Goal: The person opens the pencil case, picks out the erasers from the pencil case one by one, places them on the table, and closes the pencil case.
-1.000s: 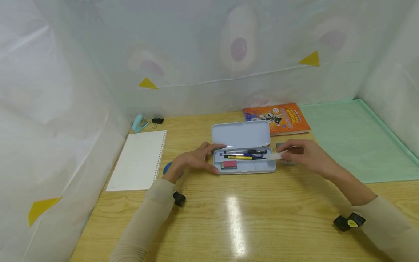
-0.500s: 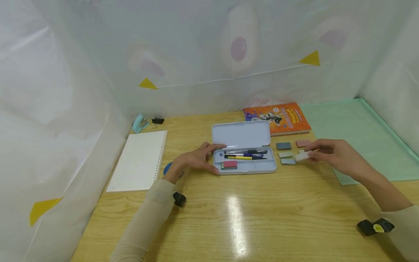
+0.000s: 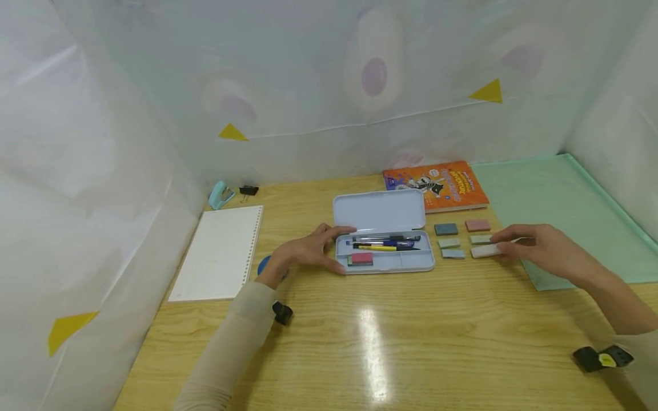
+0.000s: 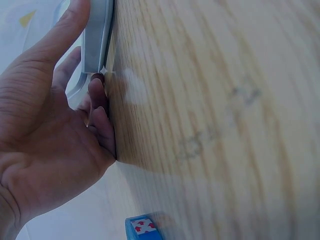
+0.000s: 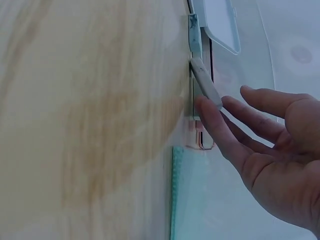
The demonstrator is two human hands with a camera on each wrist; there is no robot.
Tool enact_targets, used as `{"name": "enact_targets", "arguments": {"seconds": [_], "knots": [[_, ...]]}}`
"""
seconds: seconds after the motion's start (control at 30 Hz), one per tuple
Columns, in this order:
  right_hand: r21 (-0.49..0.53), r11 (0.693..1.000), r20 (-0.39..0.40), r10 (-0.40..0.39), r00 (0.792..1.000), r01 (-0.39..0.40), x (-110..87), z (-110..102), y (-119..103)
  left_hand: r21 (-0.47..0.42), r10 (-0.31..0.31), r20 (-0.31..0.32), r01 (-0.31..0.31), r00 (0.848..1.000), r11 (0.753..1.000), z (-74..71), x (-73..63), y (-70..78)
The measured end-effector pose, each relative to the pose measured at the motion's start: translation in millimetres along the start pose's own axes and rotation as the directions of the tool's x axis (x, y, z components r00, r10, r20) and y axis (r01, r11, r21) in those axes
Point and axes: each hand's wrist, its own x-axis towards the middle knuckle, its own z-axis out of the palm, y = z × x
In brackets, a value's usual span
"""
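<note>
Having carried the white eraser (image 3: pixel 483 251) away from the pencil case (image 3: pixel 378 210) and down beside the pale-blue eraser (image 3: pixel 453 254), still pinching it tilted in the right hand (image 3: pixel 547 248); gripping the pencil case's left end with the left hand (image 3: pixel 308 249); apparently nearly placed, not yet released.

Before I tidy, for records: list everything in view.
Pencil case: 1, pale blue, centre
Pens: 3, black, blue, yellow, in case
Stacked blocks: 2, pink, green, in case
Loose blocks: 6, blues, greens, pink, white, right
Book: 1, orange, behind case
Sheet: 1, green, right
Notepad: 1, white, left
Stapler: 1, turquoise, back left
Clip: 1, black, beside stapler
Roundish item: 1, blue, beside wrist
Tabs: 3, yellow, walls
Walls: 3, whitish, around
Table: 1, brown, below
Sleeves: 2, beige, forearms
Wrist cameras: 2, black, wrists
Left hand: 1, bare, gripping case
Right hand: 1, bare, pinching white block
</note>
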Motion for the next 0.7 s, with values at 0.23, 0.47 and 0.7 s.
{"name": "enact_targets", "arguments": {"seconds": [0.23, 0.47, 0.7], "knots": [[0.062, 0.997, 0.009, 0.043, 0.999, -0.043, -6.2, -13.0, 0.8, 0.015, -0.009, -0.003, 0.009, 1.000, 1.000, -0.1, 1.7, -0.4], [0.184, 0.981, -0.043, -0.056, 0.998, 0.063, 0.0, -10.1, -15.9, 0.019, -0.010, 0.007, 0.010, 1.000, 1.000, -1.2, 2.7, -0.7], [0.374, 0.915, 0.052, -0.186, 0.981, 0.153, 26.8, 28.4, -47.1, 0.017, -0.013, 0.018, 0.012, 1.000, 1.000, -0.6, 3.5, -0.3]]}}
